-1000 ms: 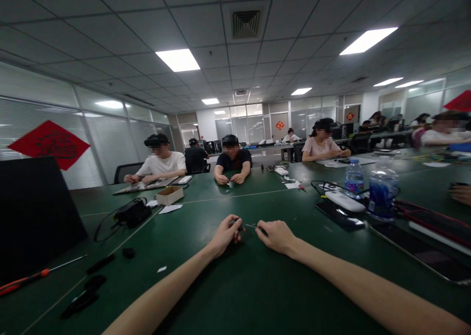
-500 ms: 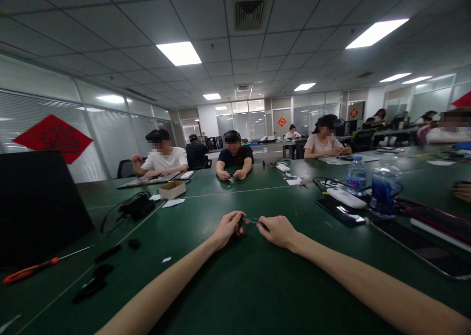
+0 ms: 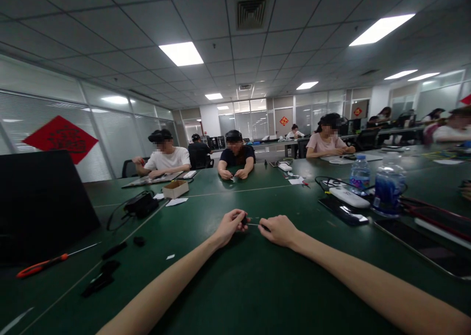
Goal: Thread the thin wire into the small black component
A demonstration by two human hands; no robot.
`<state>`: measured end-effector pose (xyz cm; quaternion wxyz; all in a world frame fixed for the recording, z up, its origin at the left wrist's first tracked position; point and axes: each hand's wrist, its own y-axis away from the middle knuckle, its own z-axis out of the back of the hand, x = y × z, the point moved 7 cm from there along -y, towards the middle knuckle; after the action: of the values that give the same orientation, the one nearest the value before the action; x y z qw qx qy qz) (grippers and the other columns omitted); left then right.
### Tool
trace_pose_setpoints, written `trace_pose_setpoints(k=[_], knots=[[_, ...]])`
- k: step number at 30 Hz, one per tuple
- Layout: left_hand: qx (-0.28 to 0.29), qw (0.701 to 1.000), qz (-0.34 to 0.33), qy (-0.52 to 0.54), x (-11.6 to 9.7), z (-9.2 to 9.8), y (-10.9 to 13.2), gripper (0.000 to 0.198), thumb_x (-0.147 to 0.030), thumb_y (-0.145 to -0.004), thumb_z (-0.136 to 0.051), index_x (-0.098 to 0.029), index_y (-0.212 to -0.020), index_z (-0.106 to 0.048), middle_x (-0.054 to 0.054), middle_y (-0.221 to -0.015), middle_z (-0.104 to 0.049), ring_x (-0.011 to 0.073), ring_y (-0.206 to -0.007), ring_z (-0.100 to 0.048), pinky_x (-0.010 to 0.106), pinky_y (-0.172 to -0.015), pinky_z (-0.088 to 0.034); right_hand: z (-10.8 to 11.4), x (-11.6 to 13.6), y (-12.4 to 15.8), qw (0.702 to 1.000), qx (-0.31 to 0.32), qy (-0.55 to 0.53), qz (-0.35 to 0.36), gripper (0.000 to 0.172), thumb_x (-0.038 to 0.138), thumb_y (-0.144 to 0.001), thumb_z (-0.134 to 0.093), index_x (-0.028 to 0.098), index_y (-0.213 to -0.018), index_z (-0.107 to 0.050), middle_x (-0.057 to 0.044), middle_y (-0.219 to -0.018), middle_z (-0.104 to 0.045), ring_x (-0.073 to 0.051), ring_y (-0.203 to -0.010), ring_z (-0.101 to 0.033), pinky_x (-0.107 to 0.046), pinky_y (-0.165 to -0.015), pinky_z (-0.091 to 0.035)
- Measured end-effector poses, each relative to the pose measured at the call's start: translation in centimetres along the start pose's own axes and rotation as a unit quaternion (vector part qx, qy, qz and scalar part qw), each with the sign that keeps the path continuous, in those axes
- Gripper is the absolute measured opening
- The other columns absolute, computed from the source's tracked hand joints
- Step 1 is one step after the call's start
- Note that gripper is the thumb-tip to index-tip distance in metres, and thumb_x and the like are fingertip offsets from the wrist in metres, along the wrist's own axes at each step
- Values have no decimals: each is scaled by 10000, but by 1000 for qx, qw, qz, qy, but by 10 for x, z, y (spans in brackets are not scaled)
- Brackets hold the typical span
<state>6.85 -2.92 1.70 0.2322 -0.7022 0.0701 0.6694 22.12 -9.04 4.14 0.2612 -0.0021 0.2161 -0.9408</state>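
Above the green table [image 3: 235,296], my left hand [image 3: 228,227] pinches a small black part [image 3: 244,219] between thumb and fingers. My right hand [image 3: 280,231] is closed around the dark handle of a screwdriver, most of which is hidden in the fist. From that fist the thin metal shaft [image 3: 253,224] points left to the black part. Whether the tip touches the part or sits in it is too small to tell. The hands are a short gap apart.
On the left lie an orange-and-black screwdriver [image 3: 44,265], black pieces [image 3: 101,278], a black device with a cable [image 3: 142,204] and a small open box [image 3: 175,190]. Phones [image 3: 342,211] and water bottles [image 3: 389,190] stand or lie right. Several people sit beyond.
The whole view has shifted slightly, so objects appear a little further right. Both hands keep nearly the same pose, with the shaft still pointing at the black part.
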Motion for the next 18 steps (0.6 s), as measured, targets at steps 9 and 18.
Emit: trace_pose_setpoints(k=[9,18], knots=[[37,999,-6,10,-4,-5,2,380,-400,-748,-665,-108,-980,-592,130,-970,-630,155,-751,-617,262,-669,-480,2,-2,2,1000,-1,8,-17,411,446,-951,-255,223,-948,-600,-57,-760,-666,-162,-645,-599,-243,-608,-339],[50,999,-13,-3,-4,-7,2,369,-413,-746,-661,-94,-920,-596,105,-866,-633,133,-693,-598,249,-644,-471,0,0,1,1000,4,13,26,401,423,-959,-236,233,-960,-590,-48,-783,-663,-154,-634,-591,-242,-590,-322]])
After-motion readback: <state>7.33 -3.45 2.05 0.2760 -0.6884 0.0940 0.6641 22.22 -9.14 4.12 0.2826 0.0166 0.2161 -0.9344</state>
